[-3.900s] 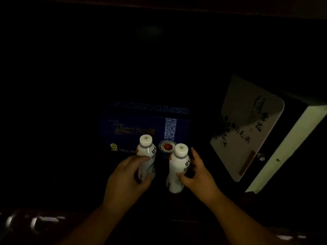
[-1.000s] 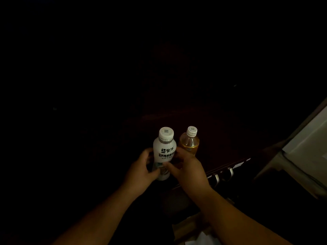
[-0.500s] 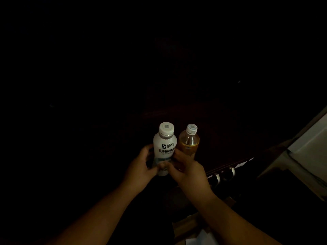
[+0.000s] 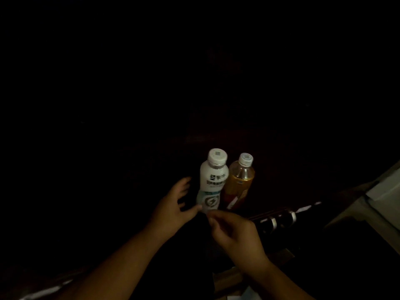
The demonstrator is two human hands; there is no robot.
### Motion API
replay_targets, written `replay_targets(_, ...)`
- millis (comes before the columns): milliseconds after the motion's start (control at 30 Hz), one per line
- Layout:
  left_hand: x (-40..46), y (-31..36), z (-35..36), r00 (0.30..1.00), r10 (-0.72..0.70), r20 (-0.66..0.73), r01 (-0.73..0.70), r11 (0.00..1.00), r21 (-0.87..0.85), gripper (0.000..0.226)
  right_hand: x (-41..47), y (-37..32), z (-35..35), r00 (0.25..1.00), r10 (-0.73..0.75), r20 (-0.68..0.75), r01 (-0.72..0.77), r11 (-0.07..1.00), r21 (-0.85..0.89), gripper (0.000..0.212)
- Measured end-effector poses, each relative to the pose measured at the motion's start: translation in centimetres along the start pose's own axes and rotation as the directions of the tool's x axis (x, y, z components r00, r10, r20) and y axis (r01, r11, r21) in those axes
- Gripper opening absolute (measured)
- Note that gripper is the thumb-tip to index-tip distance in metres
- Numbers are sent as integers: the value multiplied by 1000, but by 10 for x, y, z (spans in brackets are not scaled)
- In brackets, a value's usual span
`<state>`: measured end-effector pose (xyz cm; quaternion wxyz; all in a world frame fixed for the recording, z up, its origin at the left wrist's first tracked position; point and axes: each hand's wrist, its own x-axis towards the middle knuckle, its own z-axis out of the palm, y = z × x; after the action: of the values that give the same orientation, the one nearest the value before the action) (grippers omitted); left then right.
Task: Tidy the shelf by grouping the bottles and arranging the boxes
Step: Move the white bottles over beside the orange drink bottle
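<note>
- white bottle: stands upright at centre frame, slightly below the middle, on a dark shelf surface; white cap on top.
- amber bottle: upright, just right of the white bottle and touching it or nearly so.
- left hand: lower centre, fingers spread wide, thumb tip at the white bottle's base, gripping nothing.
- right hand: below the bottles, fingers loosely curled, holding nothing.

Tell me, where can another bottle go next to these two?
Left of the white bottle, beyond the left hand, the dark shelf shows nothing standing, though it's very dim. The amber bottle crowds the white one's right side, and the right hand fills the front.
</note>
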<state>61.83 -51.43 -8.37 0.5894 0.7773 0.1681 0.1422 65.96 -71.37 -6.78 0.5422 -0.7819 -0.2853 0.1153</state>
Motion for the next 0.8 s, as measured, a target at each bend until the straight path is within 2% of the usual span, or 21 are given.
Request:
replay_targets(67, -19, 2, -21, 1000, 20, -6, -19, 999, 46, 72, 3, -17, 23, 995, -79, 62, 79, 997, -1, 23)
replay_targets(133, -40, 1, -50, 998, 48, -34, -45, 996, 71, 69, 7, -38, 52, 977, -173, 124, 173, 985, 8, 36)
replay_targets(267, -106, 3, -139, 978, 11, -210, -1, 999, 49, 64, 10, -96, 131, 895, -383, 227, 395, 919, -9, 27)
replay_targets(400, -191, -6, -215, 986, 55, -155, -34, 990, 136, 66, -8, -152, 219, 797, -547, 256, 572, 820, -29, 20)
replay_targets(433, -217, -18, -239, 985, 69, -159, -35, 978, 207, 69, -14, -168, 240, 770, -586, 252, 609, 793, -17, 15)
replay_targets(467, -234, -25, -254, 989, 33, -147, 4, 970, 243, 68, -21, -182, 257, 732, -635, 247, 652, 758, 17, 11)
replay_targets(500, -242, -32, -262, 981, -46, -187, 96, 960, 263, 58, -29, -196, 271, 694, -677, 245, 686, 725, 60, 11)
replay_targets(533, -254, -59, -286, 979, -32, -203, 101, 934, 343, 42, -37, -212, 284, 650, -718, 248, 719, 687, 104, 15)
replay_targets(567, -257, -68, -295, 981, -193, 7, 189, 966, 176, 35, -45, -224, 294, 605, -753, 260, 750, 648, 133, 18)
replay_targets(600, -259, -71, -313, 961, -273, -54, 278, 935, 221, 47, -52, -236, 309, 575, -771, 273, 766, 625, 151, 19)
replay_targets(633, -269, -71, -346, 971, -223, -86, 238, 939, 249, 46, -58, -247, 328, 569, -773, 280, 766, 622, 161, 18)
replay_targets(667, -289, -65, -382, 976, -209, 52, 189, 947, 260, 26, -62, -256, 348, 583, -757, 295, 752, 640, 157, 16)
replay_targets(700, -303, -58, -412, 990, -82, -114, 123, 895, 428, 14, -65, -264, 373, 610, -730, 310, 730, 669, 139, 14)
replay_targets(733, -314, -46, -438, 989, -58, -135, 97, 950, 298, 19, -65, -272, 399, 646, -692, 323, 694, 708, 131, 17)
replay_targets(800, -350, -51, -516, 942, -108, -319, 173, 968, 184, 20, -60, -289, 448, 739, -569, 360, 557, 817, 147, 31)
